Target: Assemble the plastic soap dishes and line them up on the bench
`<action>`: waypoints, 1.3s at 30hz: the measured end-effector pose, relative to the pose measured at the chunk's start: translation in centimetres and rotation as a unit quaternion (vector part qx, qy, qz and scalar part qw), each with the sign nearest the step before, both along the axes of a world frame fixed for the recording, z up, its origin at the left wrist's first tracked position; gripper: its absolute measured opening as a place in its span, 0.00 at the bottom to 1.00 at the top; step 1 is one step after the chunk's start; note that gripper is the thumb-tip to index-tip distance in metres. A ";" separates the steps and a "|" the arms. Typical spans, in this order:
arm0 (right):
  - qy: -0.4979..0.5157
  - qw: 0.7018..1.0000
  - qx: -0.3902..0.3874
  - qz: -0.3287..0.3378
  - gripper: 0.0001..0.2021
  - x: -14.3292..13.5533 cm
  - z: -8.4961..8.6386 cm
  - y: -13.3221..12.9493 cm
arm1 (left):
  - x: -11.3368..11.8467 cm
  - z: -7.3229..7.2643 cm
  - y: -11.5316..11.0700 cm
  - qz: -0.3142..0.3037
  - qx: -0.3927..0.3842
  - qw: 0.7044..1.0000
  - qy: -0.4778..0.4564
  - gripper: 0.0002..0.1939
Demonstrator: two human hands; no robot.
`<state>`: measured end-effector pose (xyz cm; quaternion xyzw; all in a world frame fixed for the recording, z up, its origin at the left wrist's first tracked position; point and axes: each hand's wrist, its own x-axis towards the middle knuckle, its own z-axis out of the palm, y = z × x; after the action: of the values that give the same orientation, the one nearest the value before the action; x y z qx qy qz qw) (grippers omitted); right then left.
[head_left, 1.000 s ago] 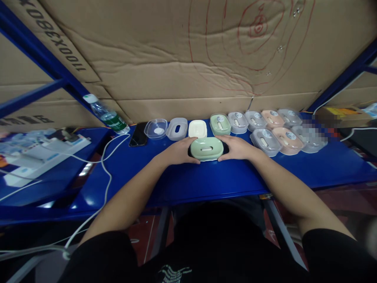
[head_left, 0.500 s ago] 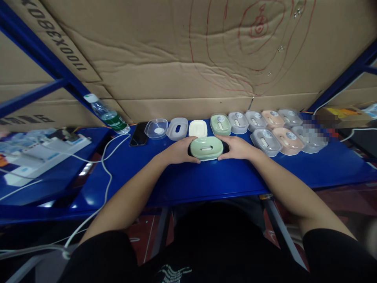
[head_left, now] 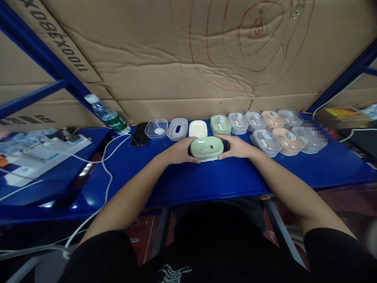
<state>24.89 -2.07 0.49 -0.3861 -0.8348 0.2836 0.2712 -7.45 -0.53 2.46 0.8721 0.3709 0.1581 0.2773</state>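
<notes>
A green oval soap dish [head_left: 207, 146] with a slot in its middle sits in front of me, a pale rim showing under its near edge. My left hand [head_left: 183, 151] grips its left end, fingers behind and thumb at the near corner. On the opposite end, my right hand [head_left: 236, 147] holds it the same way. Just behind it stand a cream tray [head_left: 198, 129], a grey slotted soap dish tray [head_left: 177, 129] and a clear lid [head_left: 156, 129]. A green lidded soap dish [head_left: 220, 124] stands behind my right hand.
Several lidded soap dishes in grey and peach, including a grey one [head_left: 265, 142], fill the right of the blue table [head_left: 203, 182]. At left are a phone [head_left: 139, 135], a water bottle [head_left: 108, 116], a white cable [head_left: 107, 173] and a power strip [head_left: 50, 159]. Cardboard [head_left: 165, 82] walls the back.
The fingers of my right hand have shifted very slightly at the dish's right end. The green soap dish stays in the same place between both hands.
</notes>
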 end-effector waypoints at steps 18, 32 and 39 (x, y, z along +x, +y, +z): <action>-0.032 0.999 -0.002 -0.005 0.56 -0.2 0.4 -0.2 | 0.1 0.3 -0.2 -0.013 -0.016 1.000 -0.012 0.46; -0.017 1.000 0.008 0.016 0.52 -0.2 0.6 -0.3 | -0.2 0.4 -0.1 -0.006 -0.013 1.000 -0.018 0.48; -0.048 0.999 0.018 0.000 0.54 -0.2 0.3 -0.2 | -0.4 0.2 0.2 -0.010 -0.005 1.000 -0.006 0.48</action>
<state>24.70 -2.30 0.80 -0.3946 -0.8517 0.2498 0.2375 -7.89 -0.37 2.62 0.8735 0.3613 0.1588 0.2850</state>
